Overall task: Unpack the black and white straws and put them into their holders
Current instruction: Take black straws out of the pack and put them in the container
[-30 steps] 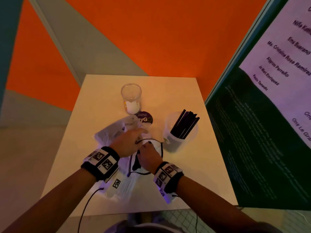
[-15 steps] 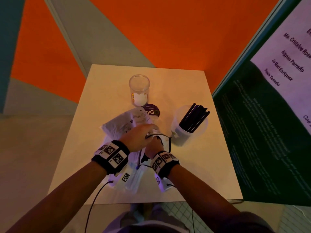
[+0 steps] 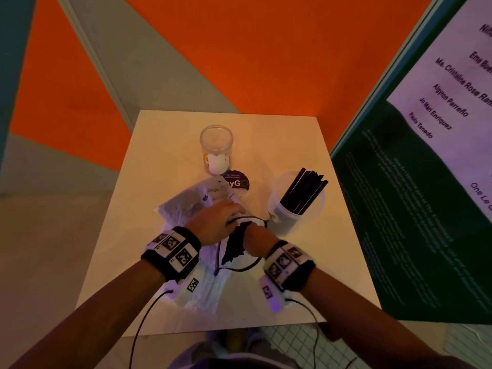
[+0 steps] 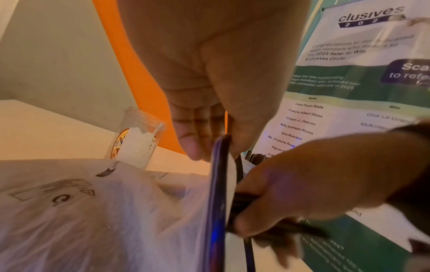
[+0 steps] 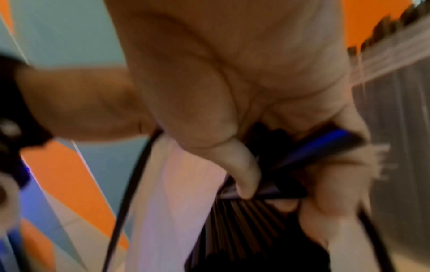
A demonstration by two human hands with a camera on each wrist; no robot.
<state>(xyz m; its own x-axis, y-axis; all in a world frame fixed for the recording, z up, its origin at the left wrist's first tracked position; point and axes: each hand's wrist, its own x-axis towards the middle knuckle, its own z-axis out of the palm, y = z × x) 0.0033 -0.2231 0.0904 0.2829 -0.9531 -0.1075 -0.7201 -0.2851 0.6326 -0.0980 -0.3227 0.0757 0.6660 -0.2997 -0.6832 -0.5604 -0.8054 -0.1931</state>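
Observation:
A white plastic bag [image 3: 186, 206] with a dark-trimmed mouth lies mid-table. My left hand [image 3: 231, 219] pinches the bag's dark edge [image 4: 218, 165] and holds the mouth apart. My right hand [image 3: 254, 239] reaches into the mouth, thumb and fingers curled round a bundle of black straws [image 5: 242, 220], which also shows as black straws [image 4: 244, 200] in the left wrist view. More black straws [image 3: 306, 193] stand in a translucent white cup [image 3: 282, 217] to the right. A clear holder [image 3: 216, 145] farther back holds only a scrap of white paper. No white straws are visible.
A round purple sticker [image 3: 237, 182] lies between the clear holder and the bag. A green and white poster board [image 3: 426, 209] stands close along the table's right edge. Orange and grey walls enclose the far side. Wrist cables [image 3: 143, 320] hang off the near edge.
My right hand has slid forward under the left hand into the bag's mouth and closed round black straws. The left hand keeps its hold on the bag's edge.

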